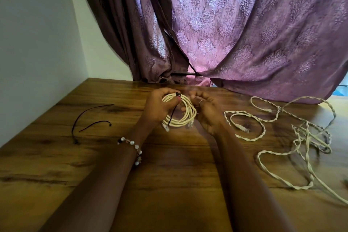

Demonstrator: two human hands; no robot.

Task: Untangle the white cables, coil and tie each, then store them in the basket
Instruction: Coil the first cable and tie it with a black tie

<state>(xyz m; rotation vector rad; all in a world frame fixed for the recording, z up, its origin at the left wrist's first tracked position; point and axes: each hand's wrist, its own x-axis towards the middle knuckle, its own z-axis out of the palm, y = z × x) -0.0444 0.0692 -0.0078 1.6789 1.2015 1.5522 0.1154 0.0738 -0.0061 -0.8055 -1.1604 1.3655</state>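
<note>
While both forearms reach over the wooden table (169, 165), left hand (160, 107) grips the coiled white cable (180, 115) at its dark tie (178, 94), right hand (205, 111) curled against the coil, tangled white cables (301, 137) lying right, loose dark cord (90, 118) left, purple curtain (244, 34) beyond.

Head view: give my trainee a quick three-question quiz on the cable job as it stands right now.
1. True or false: the coiled cable lies flat on the table with no hand on it.
2. Where do the loose cables lie? A) to the left of the hands B) to the right of the hands C) in a basket
3. Fill in: the spare dark tie lies on the person's ____ side.

Key
1. False: the left hand grips the coil at its dark tie, and the right hand is at its other side.
2. B; no basket is in view.
3. Left.
</note>
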